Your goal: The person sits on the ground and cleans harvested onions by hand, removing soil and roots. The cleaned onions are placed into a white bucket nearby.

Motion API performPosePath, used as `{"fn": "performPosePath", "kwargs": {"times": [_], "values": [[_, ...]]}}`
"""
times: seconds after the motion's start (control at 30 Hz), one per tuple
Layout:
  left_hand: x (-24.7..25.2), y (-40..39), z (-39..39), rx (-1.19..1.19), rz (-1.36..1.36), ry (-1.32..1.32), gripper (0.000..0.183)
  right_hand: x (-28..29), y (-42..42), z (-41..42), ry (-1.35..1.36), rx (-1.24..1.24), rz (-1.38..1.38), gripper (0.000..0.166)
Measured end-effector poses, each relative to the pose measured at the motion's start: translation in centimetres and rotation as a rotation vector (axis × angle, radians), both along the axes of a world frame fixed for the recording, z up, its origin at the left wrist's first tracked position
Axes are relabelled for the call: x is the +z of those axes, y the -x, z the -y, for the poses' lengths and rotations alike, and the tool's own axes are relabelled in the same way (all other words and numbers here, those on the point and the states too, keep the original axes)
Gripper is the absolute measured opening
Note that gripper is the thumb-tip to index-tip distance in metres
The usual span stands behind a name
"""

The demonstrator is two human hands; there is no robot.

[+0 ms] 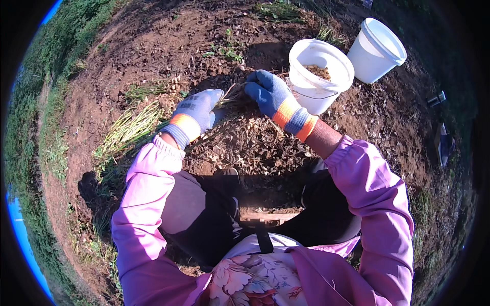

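My left hand [195, 111], in a blue-grey work glove with an orange band, grips the stems of an uprooted peanut plant bunch [231, 100]. At the bunch's root end, my right hand [272, 93], gloved alike, has its fingers curled on the roots; what lies under the fingertips is hidden. Just right of that hand stands a white plastic bucket [312, 104] with a wire handle, holding peanuts in their shells [318, 72]. Left of my left hand lies a pile of peanut plants [128, 130], with some pods [175, 83] showing at its far end.
A second white bucket [369, 59] stands behind the first. Dry leaves [268, 147] cover the soil between my legs and hands. A wooden piece [268, 217] shows between my legs. A metal container [436, 98] lies to the right. Green growth [53, 57] borders the left.
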State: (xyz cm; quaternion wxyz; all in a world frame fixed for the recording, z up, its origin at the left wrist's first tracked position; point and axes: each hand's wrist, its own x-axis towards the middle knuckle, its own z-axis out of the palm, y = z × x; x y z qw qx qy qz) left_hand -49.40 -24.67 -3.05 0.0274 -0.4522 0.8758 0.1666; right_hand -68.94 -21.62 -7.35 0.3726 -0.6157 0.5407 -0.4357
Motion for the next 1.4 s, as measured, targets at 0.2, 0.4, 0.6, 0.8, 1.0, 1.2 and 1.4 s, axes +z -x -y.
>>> {"fn": "performPosePath", "kwargs": {"times": [0.2,0.4,0.6,0.8,1.0,1.2,1.4], "values": [[-1.2,-0.7,-0.1,-0.055,-0.073,0.104,0.05,0.6,0.3,-0.1,-0.021,0.021,0.272,0.016],[-0.6,-0.4,0.0,-0.082,-0.015,0.073,0.047,1.4,1.4,0.2,-0.33,0.142,0.476,0.024],[-2.1,-1.2,0.2,-0.154,-0.104,0.222,0.042,-0.3,3.6,1.6,0.386,0.416,-0.192,0.033],[-1.0,-0.1,-0.2,-0.147,-0.083,0.124,0.035,-0.9,4.4,3.1,0.752,0.491,-0.267,0.027],[-1.7,-0.4,-0.2,-0.141,0.009,0.122,0.04,3.9,2.8,0.8,-0.373,0.331,0.042,0.026],[-1.1,0.4,-0.7,-0.208,-0.081,0.21,0.041,0.5,5.2,1.5,0.239,0.399,-0.191,0.021],[-1.4,-0.3,-0.9,-0.216,-0.037,0.258,0.042,3.4,4.8,-0.2,-0.237,0.442,0.011,0.015]]}}
